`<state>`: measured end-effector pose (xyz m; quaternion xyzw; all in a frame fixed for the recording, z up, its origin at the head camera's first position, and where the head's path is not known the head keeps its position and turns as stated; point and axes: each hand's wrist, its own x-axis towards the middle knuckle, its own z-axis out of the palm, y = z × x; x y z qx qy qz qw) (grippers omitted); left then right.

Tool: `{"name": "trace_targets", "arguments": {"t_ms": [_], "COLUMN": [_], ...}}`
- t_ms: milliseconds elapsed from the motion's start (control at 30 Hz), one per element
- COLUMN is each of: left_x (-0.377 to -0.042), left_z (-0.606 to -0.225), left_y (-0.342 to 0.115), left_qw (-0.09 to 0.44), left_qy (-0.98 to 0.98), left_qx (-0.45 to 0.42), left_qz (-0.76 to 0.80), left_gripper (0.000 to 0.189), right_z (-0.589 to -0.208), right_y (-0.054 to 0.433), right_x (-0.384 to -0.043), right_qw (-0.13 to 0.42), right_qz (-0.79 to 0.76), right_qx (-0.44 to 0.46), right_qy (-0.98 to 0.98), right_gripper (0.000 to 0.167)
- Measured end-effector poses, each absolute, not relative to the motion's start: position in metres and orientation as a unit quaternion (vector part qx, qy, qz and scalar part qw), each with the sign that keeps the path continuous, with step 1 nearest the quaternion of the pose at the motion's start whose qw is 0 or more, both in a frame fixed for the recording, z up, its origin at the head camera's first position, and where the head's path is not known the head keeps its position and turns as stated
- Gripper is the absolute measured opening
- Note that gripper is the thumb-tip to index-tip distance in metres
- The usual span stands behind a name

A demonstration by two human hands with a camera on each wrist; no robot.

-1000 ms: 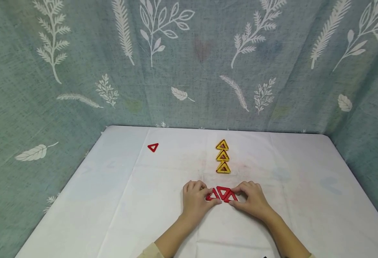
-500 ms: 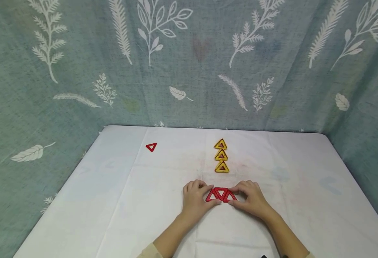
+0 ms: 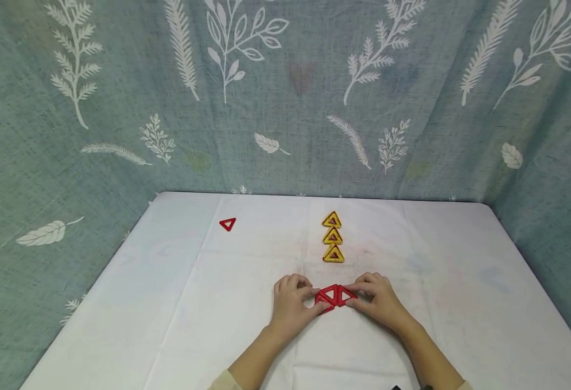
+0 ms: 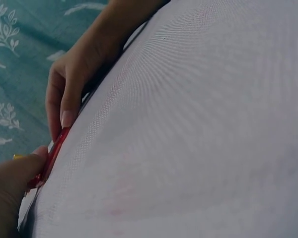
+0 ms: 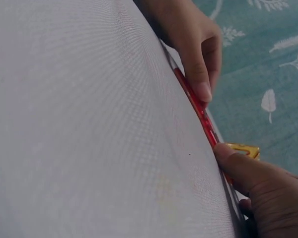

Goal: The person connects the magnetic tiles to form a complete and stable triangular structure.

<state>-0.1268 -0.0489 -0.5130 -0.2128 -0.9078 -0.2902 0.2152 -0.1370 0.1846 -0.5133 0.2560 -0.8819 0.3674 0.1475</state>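
Note:
Three red triangle frames lie side by side on the white-covered table in the head view. My left hand (image 3: 292, 303) pinches the left red triangle (image 3: 327, 309) between thumb and index finger, partly hiding it. Between the hands sits the middle red triangle (image 3: 329, 294), its edges against both neighbours. My right hand (image 3: 378, 297) pinches the right red triangle (image 3: 346, 296) at its upper and lower edges. In the right wrist view the red pieces (image 5: 196, 106) appear edge-on, flat at the cloth, with the left thumb (image 5: 202, 89) over them.
Beyond the hands, three yellow triangles (image 3: 333, 236) with reddish centres stand in a column on the white cloth (image 3: 246, 303). A lone red triangle (image 3: 228, 223) lies at the back left. A green leaf-patterned curtain (image 3: 275, 97) rises behind the table's far edge.
The three red triangles first came together in a straight row. Since then the left one has swung down toward the person and the middle one has turned, so the row now bends.

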Motion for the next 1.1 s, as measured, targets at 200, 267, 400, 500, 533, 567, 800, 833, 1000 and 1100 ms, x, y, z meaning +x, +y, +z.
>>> {"name": "trace_targets", "arguments": {"t_ms": [200, 267, 400, 500, 533, 567, 800, 833, 1000, 1100], "left_x": [-0.129, -0.129, -0.128, -0.128, -0.128, -0.129, -0.133, -0.134, -0.143, -0.148], "left_z": [-0.516, -0.516, -0.517, -0.517, -0.516, -0.516, -0.514, -0.513, -0.512, -0.512], "left_y": [-0.050, -0.049, -0.050, -0.052, -0.053, -0.055, -0.067, -0.070, -0.088, -0.100], "left_qw": [0.267, 0.271, 0.257, 0.234, 0.226, 0.220, 0.197, 0.192, 0.180, 0.177], "left_qy": [-0.902, -0.899, -0.901, -0.908, -0.910, -0.912, -0.913, -0.912, -0.907, -0.899], "left_qx": [-0.254, -0.258, -0.244, -0.210, -0.196, -0.182, -0.123, -0.116, -0.079, -0.056], "left_qz": [-0.225, -0.227, -0.251, -0.277, -0.286, -0.294, -0.336, -0.344, -0.372, -0.397], "left_gripper": [0.025, 0.025, 0.028, 0.034, 0.036, 0.037, 0.042, 0.043, 0.047, 0.047], "right_z": [-0.515, -0.515, -0.514, -0.514, -0.514, -0.514, -0.514, -0.514, -0.514, -0.515], "right_y": [0.187, 0.187, 0.187, 0.187, 0.186, 0.186, 0.184, 0.183, 0.183, 0.183], "right_x": [-0.139, -0.139, -0.140, -0.140, -0.140, -0.140, -0.138, -0.138, -0.137, -0.137], "right_qw": [0.158, 0.155, 0.146, 0.145, 0.145, 0.144, 0.128, 0.126, 0.126, 0.128], "right_qz": [0.354, 0.354, 0.356, 0.360, 0.363, 0.365, 0.373, 0.373, 0.378, 0.380], "right_qx": [0.264, 0.264, 0.259, 0.258, 0.258, 0.258, 0.242, 0.240, 0.239, 0.243], "right_qy": [-0.883, -0.884, -0.886, -0.885, -0.883, -0.883, -0.887, -0.888, -0.886, -0.883], "right_gripper": [0.031, 0.031, 0.030, 0.031, 0.031, 0.031, 0.031, 0.031, 0.031, 0.031]}}
